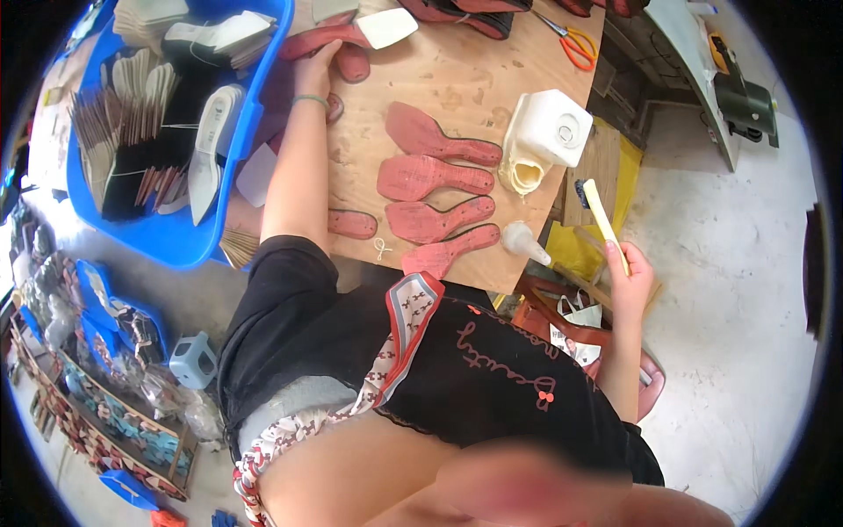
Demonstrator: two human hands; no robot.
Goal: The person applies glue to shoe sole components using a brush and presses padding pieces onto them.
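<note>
My left hand [314, 72] reaches over the table's far left side, its thumb against a red shoe insole [307, 41]; the other fingers are partly hidden. A white piece [387, 28] lies beside that insole's narrow end. Off the table's right edge, my right hand [630, 272] is closed around the pale handle of a brush [600, 211], dark bristles up. Several red insoles [424, 176] with dark edges lie in a column at the middle of the table. Right of them stands a cut-open white plastic jug [546, 132] with cream-coloured residue round its opening.
A blue bin [253, 132] full of bundled insoles stands left of the table [465, 75]. Orange-handled scissors [580, 49] lie near the far right corner. A white cone-shaped nozzle [524, 241] rests by the near right edge. A red stool [544, 307] stands below that corner.
</note>
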